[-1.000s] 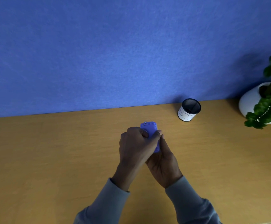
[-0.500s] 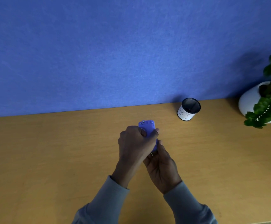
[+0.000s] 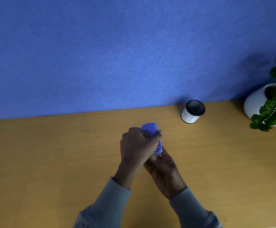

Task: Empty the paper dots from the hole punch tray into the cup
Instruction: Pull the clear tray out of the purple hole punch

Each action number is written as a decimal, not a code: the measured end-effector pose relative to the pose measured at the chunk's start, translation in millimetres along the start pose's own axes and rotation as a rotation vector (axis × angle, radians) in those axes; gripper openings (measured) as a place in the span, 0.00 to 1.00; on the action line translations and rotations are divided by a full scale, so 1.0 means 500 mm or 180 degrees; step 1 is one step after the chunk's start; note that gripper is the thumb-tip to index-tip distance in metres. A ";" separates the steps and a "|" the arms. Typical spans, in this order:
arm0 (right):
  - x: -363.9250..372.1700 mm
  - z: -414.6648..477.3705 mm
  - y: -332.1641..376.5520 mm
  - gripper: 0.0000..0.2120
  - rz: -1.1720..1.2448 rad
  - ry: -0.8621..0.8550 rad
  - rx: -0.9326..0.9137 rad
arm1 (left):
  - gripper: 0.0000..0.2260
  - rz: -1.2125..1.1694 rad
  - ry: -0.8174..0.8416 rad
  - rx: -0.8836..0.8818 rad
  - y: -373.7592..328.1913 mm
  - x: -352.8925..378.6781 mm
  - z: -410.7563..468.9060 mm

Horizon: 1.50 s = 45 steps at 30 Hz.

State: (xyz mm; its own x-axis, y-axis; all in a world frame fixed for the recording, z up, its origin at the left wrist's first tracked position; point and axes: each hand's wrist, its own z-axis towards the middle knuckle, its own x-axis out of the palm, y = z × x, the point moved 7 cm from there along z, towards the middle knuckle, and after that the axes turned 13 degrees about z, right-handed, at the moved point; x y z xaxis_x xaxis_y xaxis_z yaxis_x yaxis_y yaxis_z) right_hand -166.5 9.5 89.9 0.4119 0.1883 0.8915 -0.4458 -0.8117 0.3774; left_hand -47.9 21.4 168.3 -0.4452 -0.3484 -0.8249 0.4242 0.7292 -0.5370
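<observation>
A small purple hole punch is held above the middle of the wooden desk, its underside turned up. My left hand wraps around its upper half from the left. My right hand sits below and grips the near end of the hole punch, fingers mostly hidden behind the left hand. The tray and any paper dots are hidden by my fingers. The cup, a black mesh cup with a white paper label, stands upright at the back right of the desk, well apart from my hands.
A blue felt wall rises behind the desk. A white pot with a green plant stands at the far right edge, to the right of the cup.
My right hand has slid down toward the near end of the hole punch, uncovering more of its purple body. The left hand keeps its grip. The cup has not moved.
</observation>
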 end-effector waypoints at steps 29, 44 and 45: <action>0.006 0.046 0.000 0.22 0.1211 -0.0567 0.0201 | 0.27 0.0118 -0.0089 0.0125 -0.022 0.000 -0.003; -0.009 0.053 0.013 0.19 0.1269 -0.0812 0.0173 | 0.24 -0.0004 -0.0154 0.0233 -0.032 -0.003 -0.009; -0.008 0.054 0.013 0.20 0.1292 -0.0796 0.0172 | 0.24 -0.0006 -0.0135 0.0217 -0.032 -0.001 -0.009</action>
State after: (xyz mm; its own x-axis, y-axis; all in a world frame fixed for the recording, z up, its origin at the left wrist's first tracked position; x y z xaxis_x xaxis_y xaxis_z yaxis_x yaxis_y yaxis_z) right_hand -149.9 -11.6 82.0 0.3946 -0.2833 0.8741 -0.5710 -0.8209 -0.0083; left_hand -58.0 12.8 178.1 -0.4128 -0.3754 -0.8299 0.4769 0.6872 -0.5480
